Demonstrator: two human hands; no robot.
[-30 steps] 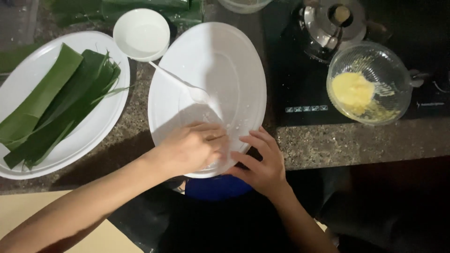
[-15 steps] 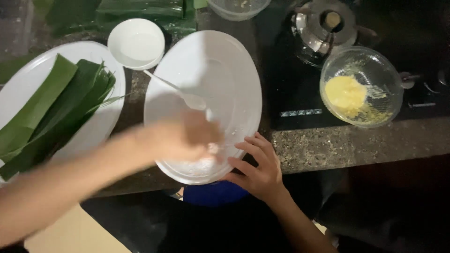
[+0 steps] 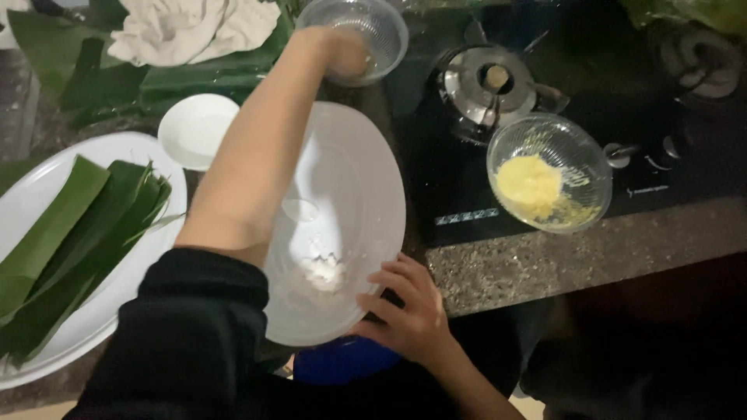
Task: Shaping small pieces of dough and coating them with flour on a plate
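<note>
The big plate [image 3: 366, 194] overhangs the desk's near edge, steadied only by the right hand [image 3: 412, 315] with fingers spread on its rim, while the left hand [image 3: 346, 50], curled into the far bowl [image 3: 385, 27], could jog it off.

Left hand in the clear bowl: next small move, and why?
Probably bring the left hand back from the clear bowl to the white plate: the right hand steadies its rim, and a small white lump sits there.
</note>
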